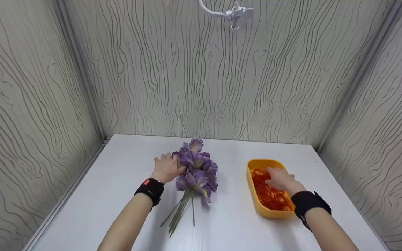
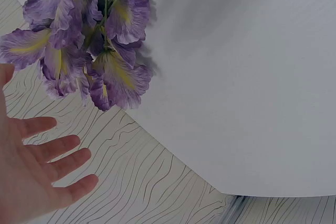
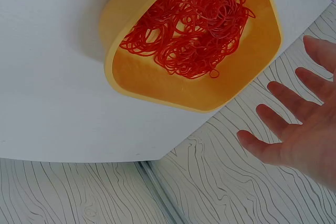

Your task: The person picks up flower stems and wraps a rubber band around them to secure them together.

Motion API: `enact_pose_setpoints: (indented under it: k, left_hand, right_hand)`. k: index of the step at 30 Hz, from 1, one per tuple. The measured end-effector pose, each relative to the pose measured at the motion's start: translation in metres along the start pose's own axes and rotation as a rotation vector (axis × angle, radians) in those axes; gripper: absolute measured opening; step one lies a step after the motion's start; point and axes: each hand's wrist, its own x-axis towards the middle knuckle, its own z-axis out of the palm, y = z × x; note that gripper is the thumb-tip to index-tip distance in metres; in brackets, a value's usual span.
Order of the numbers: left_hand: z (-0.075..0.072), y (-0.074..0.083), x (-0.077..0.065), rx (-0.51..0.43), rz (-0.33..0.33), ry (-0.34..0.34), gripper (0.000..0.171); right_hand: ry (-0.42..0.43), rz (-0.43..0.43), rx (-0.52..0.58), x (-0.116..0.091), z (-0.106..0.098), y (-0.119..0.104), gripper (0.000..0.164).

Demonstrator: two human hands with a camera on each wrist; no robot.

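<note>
On the white desk (image 1: 232, 226), left of centre, lies the purple bouquet (image 1: 198, 166), its long axis near to far, blooms away from the person, stems (image 1: 181, 211) toward; likely light, its petals easily crushed, best held by the gathered stems. To its right, the yellow tub (image 1: 273, 213) runs similarly, far end slanting left; probably stiff, best lifted by its rim. Left grip (image 1: 167, 168): beside the blooms, fingers spread, nothing held. Right grip (image 1: 282, 178): over the tub, likewise. Red bands (image 1: 269, 193), inside: tangled, presumably light, stretchy.
</note>
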Motion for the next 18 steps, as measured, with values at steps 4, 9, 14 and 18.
enact_pose_setpoints:
  k: [4, 9, 14, 18]
  left_hand:
    - [-0.0036, -0.0029, -0.0002, 0.005, -0.013, -0.001, 0.059]
    - [-0.0036, -0.0046, -0.0006, -0.003, -0.017, -0.006, 0.059]
    - [-0.0028, -0.0043, -0.0014, -0.007, -0.018, -0.012, 0.059]
    - [-0.0034, -0.0028, -0.0028, -0.005, -0.020, 0.003, 0.057]
  right_hand:
    - [0.006, 0.000, 0.005, 0.0027, -0.0017, -0.0041, 0.046]
    - [0.010, -0.002, -0.003, 0.0058, 0.0000, -0.0056, 0.047]
    - [-0.003, 0.002, 0.004, 0.0047, 0.0026, -0.0041, 0.047]
    - [-0.005, 0.022, 0.024, 0.0027, 0.0037, -0.0043, 0.048]
